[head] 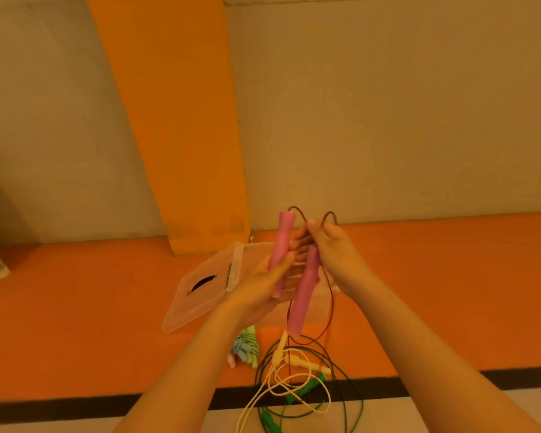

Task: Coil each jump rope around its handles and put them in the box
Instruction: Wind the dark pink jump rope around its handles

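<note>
- The person is working on the pink jump rope, and the step appears to be pairing its two handles so the winding can begin; no turns are showing on them yet.
- The left hand (260, 289) is grasping the first pink handle (283, 235), thumb lying across its front and fingers curling behind, with the handle pointing toward twelve o'clock.
- The second pink handle (303, 292) is hanging just beside it at about four o'clock, its upper end tucked under the right hand. Which hand is bearing its weight is not clear.
- The right hand (338, 254) is pinching the dark red cord (331, 301) between thumb and fingertips. Two small loops are arching above the pinch at twelve o'clock, and the rest is trailing down toward six.
- To do this well, the handles should be lying parallel and touching, ends level, with the left hand clamping both. The right hand should be feeding the cord under light tension, laying each turn beside the last so none slips off.
- The hanging cord is dropping toward the loose yellow rope (281, 389) and green rope (353, 392) at six o'clock, so lifting it clear would be avoiding a snag.
- The clear plastic box (256, 254) is lying open behind the hands, its lid (194, 307) at nine o'clock.
- A coiled multicoloured rope (245, 345) is waiting at seven o'clock, outside the box.
</note>
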Available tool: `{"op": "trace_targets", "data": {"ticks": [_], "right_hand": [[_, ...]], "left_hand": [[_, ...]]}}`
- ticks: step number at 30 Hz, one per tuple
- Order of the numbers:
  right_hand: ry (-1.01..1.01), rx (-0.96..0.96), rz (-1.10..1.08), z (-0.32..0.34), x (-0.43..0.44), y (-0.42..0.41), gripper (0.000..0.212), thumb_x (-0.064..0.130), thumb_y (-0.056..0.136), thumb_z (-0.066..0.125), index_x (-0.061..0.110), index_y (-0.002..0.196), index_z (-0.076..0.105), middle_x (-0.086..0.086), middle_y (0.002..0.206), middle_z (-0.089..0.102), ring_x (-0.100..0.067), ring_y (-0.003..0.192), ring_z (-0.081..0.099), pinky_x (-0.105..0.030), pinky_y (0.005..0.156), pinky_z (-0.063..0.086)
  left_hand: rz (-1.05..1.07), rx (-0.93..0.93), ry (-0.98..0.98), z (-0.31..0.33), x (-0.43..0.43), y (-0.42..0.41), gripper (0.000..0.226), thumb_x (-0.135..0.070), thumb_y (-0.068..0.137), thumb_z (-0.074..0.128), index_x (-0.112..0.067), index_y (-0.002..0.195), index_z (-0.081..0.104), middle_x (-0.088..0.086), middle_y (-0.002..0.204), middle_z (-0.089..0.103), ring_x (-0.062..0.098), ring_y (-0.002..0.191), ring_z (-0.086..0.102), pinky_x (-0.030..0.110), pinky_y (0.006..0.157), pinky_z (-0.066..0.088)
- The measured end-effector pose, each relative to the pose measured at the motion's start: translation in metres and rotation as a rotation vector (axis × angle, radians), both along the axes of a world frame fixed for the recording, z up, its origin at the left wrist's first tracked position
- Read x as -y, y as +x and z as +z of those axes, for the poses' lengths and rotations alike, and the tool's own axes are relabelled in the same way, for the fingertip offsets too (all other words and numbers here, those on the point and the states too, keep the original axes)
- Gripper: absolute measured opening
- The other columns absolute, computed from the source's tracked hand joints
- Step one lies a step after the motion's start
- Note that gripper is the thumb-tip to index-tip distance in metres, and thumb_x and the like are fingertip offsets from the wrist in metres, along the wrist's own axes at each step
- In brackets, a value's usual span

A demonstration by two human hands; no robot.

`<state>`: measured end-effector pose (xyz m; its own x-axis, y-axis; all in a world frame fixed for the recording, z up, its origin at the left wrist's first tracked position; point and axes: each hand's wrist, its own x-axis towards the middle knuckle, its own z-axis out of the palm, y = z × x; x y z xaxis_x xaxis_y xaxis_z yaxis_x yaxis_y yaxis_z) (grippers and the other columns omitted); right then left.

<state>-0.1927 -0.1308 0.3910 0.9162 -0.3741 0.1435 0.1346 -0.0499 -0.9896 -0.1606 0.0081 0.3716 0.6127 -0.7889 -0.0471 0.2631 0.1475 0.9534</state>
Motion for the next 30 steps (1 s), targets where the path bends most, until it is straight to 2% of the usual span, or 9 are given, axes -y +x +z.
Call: {"op": "trace_targets", "data": {"ticks": [3, 9, 14, 19, 22, 24, 27, 28, 30], "right_hand": [[-0.072, 0.044, -0.076, 0.005, 0.000, -0.002, 0.037, 0.024, 0.103, 0.036, 0.008, 0.076, 0.055, -0.006, 0.068, 0.058, -0.010, 0.055, 0.055, -0.017, 0.054, 0.048], [-0.040, 0.123, -0.184, 0.010, 0.000, 0.000, 0.042, 0.033, 0.102, 0.036, 0.016, 0.071, 0.058, 0.002, 0.066, 0.059, 0.001, 0.055, 0.053, -0.014, 0.054, 0.044], [-0.294, 0.022, -0.374, 0.005, 0.012, 0.000, 0.065, 0.050, 0.100, 0.033, 0.002, 0.067, 0.062, -0.015, 0.061, 0.063, -0.021, 0.056, 0.059, -0.044, 0.059, 0.050], [-0.273, -0.123, -0.366, 0.007, 0.023, -0.006, 0.062, 0.052, 0.098, 0.035, 0.009, 0.061, 0.062, -0.006, 0.053, 0.063, -0.027, 0.052, 0.065, -0.043, 0.063, 0.054], [-0.441, 0.058, -0.453, 0.009, 0.023, -0.011, 0.038, 0.039, 0.098, 0.044, 0.017, 0.073, 0.060, -0.001, 0.069, 0.063, -0.016, 0.064, 0.059, -0.036, 0.063, 0.047], [-0.482, 0.169, -0.393, 0.011, 0.019, -0.012, 0.014, 0.036, 0.096, 0.050, 0.025, 0.095, 0.060, -0.001, 0.099, 0.063, -0.010, 0.089, 0.057, -0.027, 0.076, 0.045], [-0.355, 0.203, -0.175, 0.013, 0.008, -0.019, 0.036, 0.044, 0.092, 0.045, 0.035, 0.127, 0.047, 0.005, 0.137, 0.046, -0.006, 0.126, 0.042, -0.018, 0.099, 0.037], [-0.258, 0.208, -0.106, 0.014, 0.004, -0.021, 0.038, 0.043, 0.097, 0.043, 0.034, 0.134, 0.044, 0.005, 0.142, 0.042, -0.005, 0.127, 0.040, -0.012, 0.094, 0.039], [-0.129, 0.190, -0.020, 0.014, -0.002, -0.025, 0.038, 0.039, 0.102, 0.035, 0.031, 0.139, 0.040, 0.005, 0.142, 0.043, -0.001, 0.118, 0.047, -0.004, 0.069, 0.044]], "left_hand": [[-0.076, -0.045, 0.062, -0.001, -0.001, -0.010, 0.051, -0.034, 0.088, 0.054, -0.033, 0.137, 0.042, 0.016, 0.119, 0.067, 0.033, 0.111, 0.064, 0.049, 0.093, 0.053], [-0.177, -0.041, 0.059, -0.003, -0.005, -0.019, 0.054, -0.024, 0.087, 0.061, -0.036, 0.136, 0.041, 0.014, 0.115, 0.068, 0.031, 0.108, 0.065, 0.053, 0.085, 0.055], [-0.176, -0.047, 0.037, -0.004, -0.002, -0.024, 0.052, -0.018, 0.084, 0.066, -0.020, 0.130, 0.044, 0.006, 0.090, 0.064, 0.019, 0.078, 0.061, 0.037, 0.067, 0.056], [-0.034, -0.059, -0.006, 0.005, -0.005, -0.016, 0.055, -0.010, 0.080, 0.068, -0.009, 0.131, 0.048, 0.008, 0.089, 0.059, 0.015, 0.074, 0.059, 0.029, 0.061, 0.053], [-0.038, -0.039, 0.012, 0.005, -0.006, -0.015, 0.054, -0.013, 0.081, 0.069, -0.008, 0.131, 0.050, 0.008, 0.094, 0.058, 0.014, 0.078, 0.058, 0.029, 0.065, 0.053], [-0.068, -0.062, 0.007, 0.006, -0.008, -0.020, 0.050, -0.017, 0.085, 0.064, -0.014, 0.133, 0.050, 0.005, 0.091, 0.060, 0.015, 0.079, 0.059, 0.034, 0.069, 0.055], [-0.193, -0.135, -0.067, 0.006, -0.012, -0.030, 0.044, -0.024, 0.090, 0.059, -0.025, 0.133, 0.050, 0.005, 0.088, 0.061, 0.018, 0.078, 0.060, 0.040, 0.068, 0.055], [-0.218, -0.136, -0.076, 0.006, -0.013, -0.032, 0.043, -0.026, 0.090, 0.059, -0.027, 0.132, 0.051, 0.004, 0.086, 0.060, 0.016, 0.074, 0.059, 0.036, 0.063, 0.054], [-0.262, -0.145, -0.106, 0.005, -0.013, -0.036, 0.041, -0.027, 0.089, 0.061, -0.028, 0.129, 0.055, 0.002, 0.082, 0.058, 0.013, 0.068, 0.056, 0.027, 0.055, 0.049]]}}
